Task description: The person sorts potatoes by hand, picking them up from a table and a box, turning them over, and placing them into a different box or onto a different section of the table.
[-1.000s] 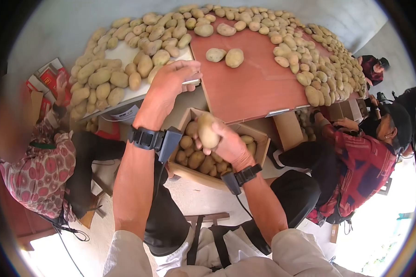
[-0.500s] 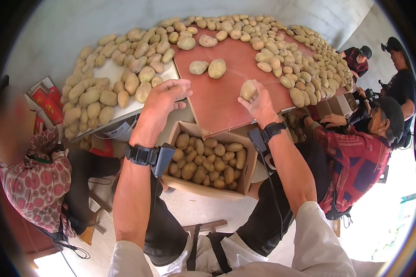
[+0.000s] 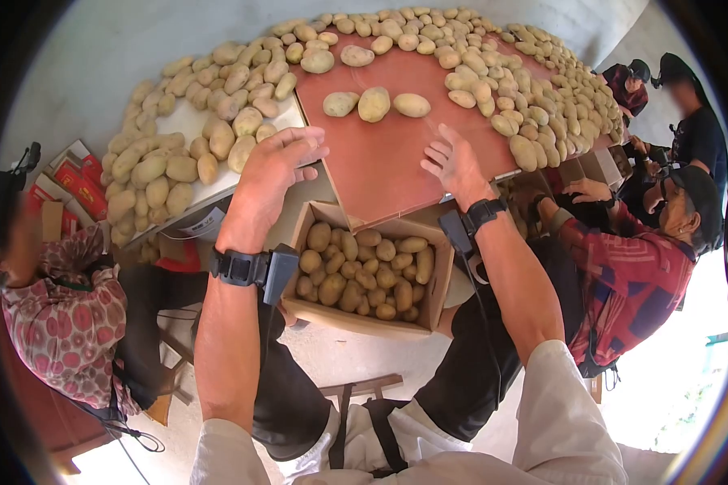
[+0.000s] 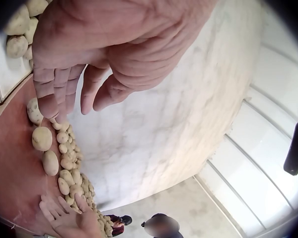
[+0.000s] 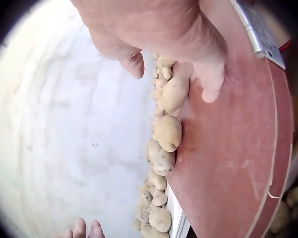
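Note:
My right hand hovers over the red tabletop with its fingers spread and nothing in them. Just beyond it lies a potato, the rightmost of three in a row. The middle potato and the left potato sit beside it. Near the tabletop's left corner, my left hand is held up with relaxed, slightly bent fingers, also holding nothing. Below and between both hands stands a cardboard box filled with potatoes. In the right wrist view, the thumb and fingers are apart beside the row.
Heaped potatoes line the back and right of the tabletop; more potatoes cover a white board at left. People sit close on both sides: one in a patterned shirt, one in a red shirt. A metal hinge edges the tabletop.
My right hand carried a potato from above the box to the tabletop and let it go at the right end of the row. My left hand has stayed near the tabletop's left corner.

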Available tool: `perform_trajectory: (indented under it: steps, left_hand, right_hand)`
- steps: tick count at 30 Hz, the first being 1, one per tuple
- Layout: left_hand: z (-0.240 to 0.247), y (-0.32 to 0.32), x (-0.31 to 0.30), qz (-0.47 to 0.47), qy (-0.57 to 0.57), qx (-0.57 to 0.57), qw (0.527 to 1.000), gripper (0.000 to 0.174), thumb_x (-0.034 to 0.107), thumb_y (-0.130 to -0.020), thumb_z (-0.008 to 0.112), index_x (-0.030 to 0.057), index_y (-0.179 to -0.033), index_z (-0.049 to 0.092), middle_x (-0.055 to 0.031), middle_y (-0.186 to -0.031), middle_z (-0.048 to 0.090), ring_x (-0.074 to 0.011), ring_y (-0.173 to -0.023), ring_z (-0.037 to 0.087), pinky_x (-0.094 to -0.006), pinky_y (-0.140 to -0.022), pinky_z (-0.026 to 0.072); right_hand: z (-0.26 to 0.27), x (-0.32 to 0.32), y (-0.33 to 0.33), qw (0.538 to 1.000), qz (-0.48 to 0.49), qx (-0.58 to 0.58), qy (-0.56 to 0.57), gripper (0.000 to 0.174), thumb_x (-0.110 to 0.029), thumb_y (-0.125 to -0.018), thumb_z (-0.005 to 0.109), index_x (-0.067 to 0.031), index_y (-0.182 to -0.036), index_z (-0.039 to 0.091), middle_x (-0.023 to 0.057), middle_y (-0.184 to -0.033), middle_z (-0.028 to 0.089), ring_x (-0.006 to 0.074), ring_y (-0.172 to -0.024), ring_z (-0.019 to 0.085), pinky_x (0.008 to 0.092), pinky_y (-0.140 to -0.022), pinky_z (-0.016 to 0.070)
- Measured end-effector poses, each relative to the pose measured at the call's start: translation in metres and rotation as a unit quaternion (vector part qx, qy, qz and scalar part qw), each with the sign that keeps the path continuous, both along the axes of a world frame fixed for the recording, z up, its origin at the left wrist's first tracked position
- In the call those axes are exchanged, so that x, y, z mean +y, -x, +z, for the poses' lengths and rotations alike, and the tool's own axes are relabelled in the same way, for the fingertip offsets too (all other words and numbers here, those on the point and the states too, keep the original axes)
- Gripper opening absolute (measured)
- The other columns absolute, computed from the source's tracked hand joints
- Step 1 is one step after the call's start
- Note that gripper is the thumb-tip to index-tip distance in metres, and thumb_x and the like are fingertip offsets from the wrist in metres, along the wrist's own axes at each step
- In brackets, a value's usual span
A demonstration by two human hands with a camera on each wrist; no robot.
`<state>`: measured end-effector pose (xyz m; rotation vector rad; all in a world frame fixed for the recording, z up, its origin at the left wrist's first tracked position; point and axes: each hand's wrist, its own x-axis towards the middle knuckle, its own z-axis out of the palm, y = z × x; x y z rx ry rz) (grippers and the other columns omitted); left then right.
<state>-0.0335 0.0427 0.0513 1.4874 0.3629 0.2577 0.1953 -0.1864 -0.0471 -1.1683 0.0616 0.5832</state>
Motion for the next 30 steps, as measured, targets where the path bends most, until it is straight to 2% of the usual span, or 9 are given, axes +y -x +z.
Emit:
perform_trajectory:
  steps: [5, 10, 12, 17, 20, 22, 25, 27, 30]
  left_hand:
    - [0.001, -0.003, -0.001, 0.002, -0.005, 0.001, 1.000, 0.036, 0.020, -0.099, 0.059, -0.0041, -0.126, 0.064, -0.0107, -0.125, 0.066, -0.0208, -0.116, 0.065, -0.0310, -0.088, 0.0493]
    - [-0.015, -0.013, 0.014, -0.050, -0.055, -0.027, 0.997, 0.040, 0.024, -0.103, 0.053, -0.0032, -0.131, 0.061, -0.0101, -0.130, 0.067, -0.0200, -0.121, 0.063, -0.0310, -0.093, 0.0477]
    - [-0.013, -0.014, 0.011, -0.044, -0.069, -0.006, 0.997, 0.042, 0.025, -0.104, 0.052, -0.0037, -0.132, 0.061, -0.0105, -0.130, 0.066, -0.0203, -0.123, 0.063, -0.0310, -0.095, 0.0477]
    - [0.004, -0.015, -0.003, -0.030, -0.024, -0.007, 0.999, 0.034, 0.022, -0.102, 0.058, -0.0035, -0.123, 0.064, -0.0105, -0.118, 0.068, -0.0198, -0.110, 0.065, -0.0301, -0.088, 0.0498]
    - [0.003, -0.020, -0.003, -0.022, 0.020, -0.003, 1.000, 0.026, 0.016, -0.101, 0.061, -0.0037, -0.117, 0.066, -0.0112, -0.109, 0.068, -0.0204, -0.102, 0.066, -0.0301, -0.082, 0.0519]
    - [0.006, -0.024, -0.007, -0.033, 0.017, 0.011, 0.999, 0.027, 0.016, -0.102, 0.060, -0.0044, -0.119, 0.065, -0.0118, -0.111, 0.069, -0.0217, -0.106, 0.067, -0.0307, -0.085, 0.0522]
    - [0.009, -0.029, -0.017, -0.070, -0.026, 0.083, 0.994, 0.035, 0.016, -0.101, 0.062, -0.0060, -0.128, 0.060, -0.0106, -0.111, 0.068, -0.0208, -0.102, 0.066, -0.0312, -0.086, 0.0523]
    - [-0.005, -0.030, -0.016, -0.232, -0.132, 0.051, 0.962, 0.043, 0.031, -0.101, 0.058, -0.0009, -0.129, 0.064, -0.0105, -0.125, 0.069, -0.0198, -0.117, 0.067, -0.0306, -0.093, 0.0500]
    - [-0.011, -0.030, -0.029, -0.341, -0.175, 0.092, 0.919, 0.041, 0.031, -0.099, 0.061, 0.0020, -0.127, 0.066, -0.0092, -0.119, 0.071, -0.0186, -0.112, 0.069, -0.0297, -0.090, 0.0512]
  right_hand:
    - [-0.010, -0.016, 0.002, 0.998, 0.018, 0.012, 0.053, 0.067, -0.036, -0.102, 0.057, -0.0055, -0.156, 0.034, 0.0263, -0.156, 0.036, 0.0383, -0.139, 0.045, 0.0500, -0.109, 0.0437]
    - [-0.018, -0.045, 0.006, 0.991, 0.092, -0.074, 0.062, 0.052, -0.032, -0.108, 0.036, -0.0014, -0.150, 0.042, 0.0257, -0.145, 0.050, 0.0380, -0.130, 0.055, 0.0492, -0.106, 0.0485]
    - [0.000, -0.038, 0.009, 0.991, 0.071, -0.080, 0.086, 0.051, -0.031, -0.104, 0.051, 0.0056, -0.138, 0.054, 0.0212, -0.131, 0.062, 0.0332, -0.116, 0.065, 0.0405, -0.093, 0.0548]
    - [0.052, -0.035, 0.035, 0.965, 0.174, -0.174, 0.093, 0.049, -0.030, -0.102, 0.057, 0.0080, -0.133, 0.057, 0.0168, -0.119, 0.068, 0.0268, -0.107, 0.068, 0.0316, -0.088, 0.0519]
    - [0.073, -0.031, 0.036, 0.947, 0.178, -0.237, 0.126, 0.048, -0.028, -0.106, 0.048, 0.0026, -0.143, 0.052, 0.0176, -0.133, 0.064, 0.0246, -0.121, 0.063, 0.0309, -0.091, 0.0502]
    - [0.089, -0.026, 0.040, 0.978, 0.137, -0.147, 0.061, 0.050, -0.032, -0.102, 0.061, 0.0002, -0.139, 0.052, 0.0167, -0.133, 0.065, 0.0258, -0.110, 0.066, 0.0350, -0.089, 0.0526]
    - [0.105, -0.017, 0.044, 0.970, 0.145, -0.192, -0.031, 0.046, -0.030, -0.102, 0.059, 0.0022, -0.135, 0.054, 0.0160, -0.121, 0.069, 0.0245, -0.108, 0.066, 0.0335, -0.086, 0.0522]
    - [0.111, -0.015, 0.044, 0.969, 0.148, -0.196, -0.036, 0.045, -0.029, -0.103, 0.058, 0.0027, -0.135, 0.054, 0.0167, -0.121, 0.069, 0.0246, -0.108, 0.066, 0.0335, -0.085, 0.0523]
    - [0.116, -0.015, 0.038, 0.968, 0.141, -0.201, -0.045, 0.044, -0.027, -0.104, 0.056, 0.0041, -0.135, 0.053, 0.0181, -0.122, 0.067, 0.0252, -0.107, 0.066, 0.0333, -0.084, 0.0527]
